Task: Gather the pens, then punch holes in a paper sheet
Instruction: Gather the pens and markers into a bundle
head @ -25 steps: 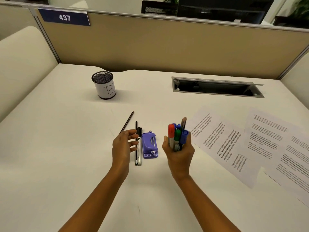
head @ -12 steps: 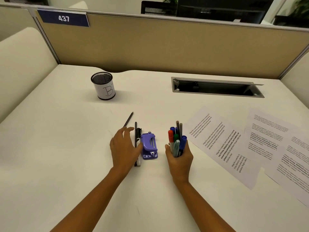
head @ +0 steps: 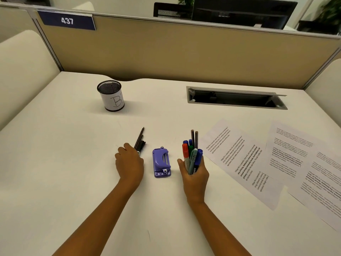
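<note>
My right hand (head: 194, 174) is shut on an upright bundle of pens (head: 191, 154): red, green, blue and teal markers plus two thin pencils. My left hand (head: 130, 161) lies knuckles-up on the desk, its fingers closed over the near ends of a black pen and a dark pencil (head: 139, 140), which stick out beyond the fingertips. A purple hole punch (head: 161, 162) sits flat on the desk between my hands. A printed paper sheet (head: 238, 159) lies right of my right hand.
A black mesh pen cup (head: 111, 96) labelled B stands at the back left. A grey cable slot (head: 236, 97) is open in the desk at the back right. More printed sheets (head: 304, 163) overlap at the far right. A tan divider panel (head: 184, 50) closes the back.
My left hand has slid the black pen and the pencil leftward, away from the hole punch, and closed over them. The right hand keeps its bundle, almost still.
</note>
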Motion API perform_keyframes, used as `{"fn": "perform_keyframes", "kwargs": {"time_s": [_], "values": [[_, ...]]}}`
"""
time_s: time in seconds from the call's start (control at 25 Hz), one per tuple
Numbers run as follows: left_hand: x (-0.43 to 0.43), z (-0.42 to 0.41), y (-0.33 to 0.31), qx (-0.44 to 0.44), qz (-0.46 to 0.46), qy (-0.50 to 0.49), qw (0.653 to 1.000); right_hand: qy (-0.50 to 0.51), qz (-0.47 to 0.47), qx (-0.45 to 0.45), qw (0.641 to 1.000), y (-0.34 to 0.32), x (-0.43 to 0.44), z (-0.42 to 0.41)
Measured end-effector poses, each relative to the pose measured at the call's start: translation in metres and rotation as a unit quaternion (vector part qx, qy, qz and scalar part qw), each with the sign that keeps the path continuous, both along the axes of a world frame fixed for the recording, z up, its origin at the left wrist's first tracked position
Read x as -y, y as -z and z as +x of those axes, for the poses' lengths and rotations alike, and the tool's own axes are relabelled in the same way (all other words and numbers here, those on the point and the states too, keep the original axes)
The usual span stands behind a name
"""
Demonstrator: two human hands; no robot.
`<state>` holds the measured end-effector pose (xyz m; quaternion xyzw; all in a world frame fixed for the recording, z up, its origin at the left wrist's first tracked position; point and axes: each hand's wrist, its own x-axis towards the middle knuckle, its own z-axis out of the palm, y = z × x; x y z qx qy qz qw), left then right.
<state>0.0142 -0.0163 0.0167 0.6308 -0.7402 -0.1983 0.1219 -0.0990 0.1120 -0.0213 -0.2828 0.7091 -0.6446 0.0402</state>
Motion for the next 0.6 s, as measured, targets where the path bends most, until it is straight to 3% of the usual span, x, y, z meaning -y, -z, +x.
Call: {"fn": "perform_keyframes", "kwargs": {"time_s": [0.16,0.28,0.36,0.44,0.52,0.6], "values": [[0.005,-0.002,-0.002,0.01,0.059,-0.033,0.998,-0.002,0.0,0.001,1.0,-0.001,0.001,0.001],[0.005,0.005,-0.002,-0.044,0.071,-0.038,0.996,-0.003,0.005,0.005,1.0,0.001,0.001,0.0],[0.007,0.013,-0.002,-0.102,0.127,-0.04,0.986,-0.012,0.015,0.011,1.0,0.001,0.001,-0.003],[0.008,0.022,-0.005,-0.193,0.222,-0.048,0.955,-0.02,0.023,0.034,0.999,-0.003,0.0,-0.005],[0.001,0.027,-0.012,-0.344,0.293,-0.066,0.89,-0.018,0.026,0.105,0.994,-0.011,0.002,-0.005],[-0.01,0.03,-0.022,-0.457,0.304,-0.082,0.831,-0.035,0.05,0.189,0.98,-0.023,0.005,-0.003]]}}
